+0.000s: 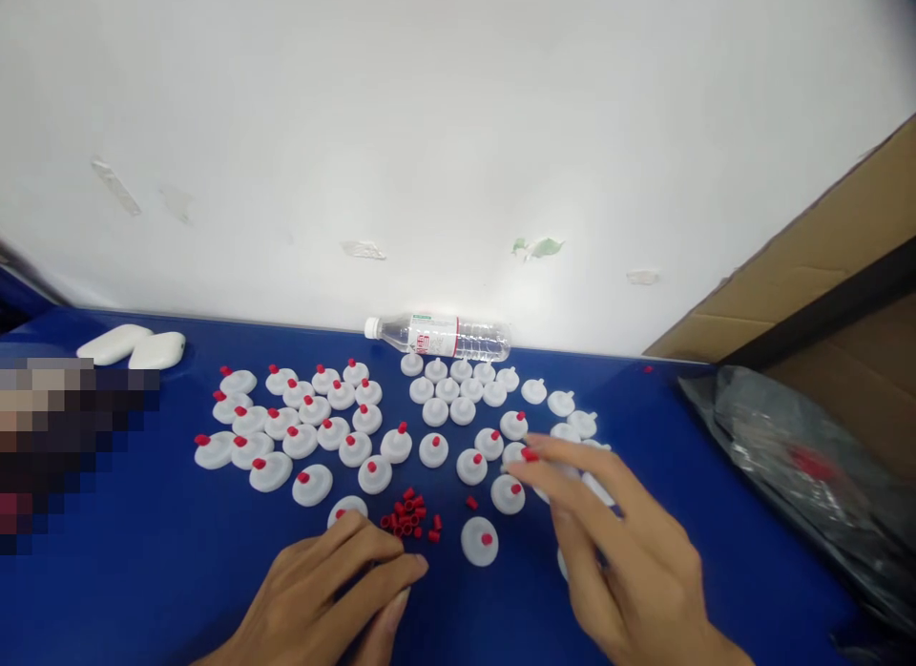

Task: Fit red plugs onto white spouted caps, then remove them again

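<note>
My left hand is at the front, fingers curled and thumb close to the index fingertip; whatever they hold is hidden. Just beyond it lies a pile of small red caps. A white disc with a red cap is partly covered by its knuckles. My right hand reaches over the discs on the right, fingers stretched and apart. At its fingertips is a red cap by a white disc; contact is unclear. A capped white disc lies between my hands.
Many white discs with red caps spread to the left; uncapped discs stand behind. A plastic bottle lies along the wall. White rounded objects are at back left. A plastic bag and cardboard border the right side.
</note>
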`<state>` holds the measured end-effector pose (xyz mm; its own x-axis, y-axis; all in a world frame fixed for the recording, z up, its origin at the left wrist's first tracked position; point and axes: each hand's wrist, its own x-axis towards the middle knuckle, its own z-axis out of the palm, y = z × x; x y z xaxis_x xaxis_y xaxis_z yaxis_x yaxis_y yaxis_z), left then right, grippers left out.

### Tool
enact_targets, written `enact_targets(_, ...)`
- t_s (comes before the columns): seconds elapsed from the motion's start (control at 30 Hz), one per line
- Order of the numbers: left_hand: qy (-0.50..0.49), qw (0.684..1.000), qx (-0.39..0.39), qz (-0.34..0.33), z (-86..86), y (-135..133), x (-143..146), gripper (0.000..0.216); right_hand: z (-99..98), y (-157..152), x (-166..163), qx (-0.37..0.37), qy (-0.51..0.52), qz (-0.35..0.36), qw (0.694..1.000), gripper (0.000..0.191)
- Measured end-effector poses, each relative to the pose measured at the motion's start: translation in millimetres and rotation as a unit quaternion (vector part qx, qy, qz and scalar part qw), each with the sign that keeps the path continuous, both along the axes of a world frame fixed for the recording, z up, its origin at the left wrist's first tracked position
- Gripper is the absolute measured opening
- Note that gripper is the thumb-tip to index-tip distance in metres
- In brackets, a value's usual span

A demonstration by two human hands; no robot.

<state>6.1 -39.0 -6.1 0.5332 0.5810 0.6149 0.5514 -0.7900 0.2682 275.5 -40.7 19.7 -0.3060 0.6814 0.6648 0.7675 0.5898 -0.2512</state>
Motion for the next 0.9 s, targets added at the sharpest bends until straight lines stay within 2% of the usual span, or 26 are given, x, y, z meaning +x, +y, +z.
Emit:
enact_targets(0.17, -0.034, 0.999, 0.013, -0.015, 1.1, 3.3, 5.1, 0.026, -1.7, 10.6, 5.6, -0.001, -0.009, -0.018, 1.000, 0.048)
enact_targets(0.33, -0.024, 0.999, -0.028, -0.013, 4.0, 2.8, 5.8, 0.025, -6.5, 15.1, 5.3, 0.010, -0.021, -0.031, 0.999, 0.039)
enact_targets(0.53, -0.049, 0.998, 0.024, -0.035, -4.0, 6.3, 6.0, 0.026, -4.0, 16.8, 2.7, 0.005, -0.004, -0.029, 1.000, 0.037)
enact_targets(0.7, -0.042, 0.998, -0.007, -0.037, -0.9, 6.8, 7.2, 0.024, -4.4, 16.9, 2.0, 0.008, -0.022, -0.021, 0.999, 0.028)
enact_targets(0.9, -0.053, 0.998, 0.013, -0.037, -0.7, 8.9, 9.3, 0.025, -7.3, 18.5, 1.0, -0.001, -0.011, -0.020, 1.000, 0.025)
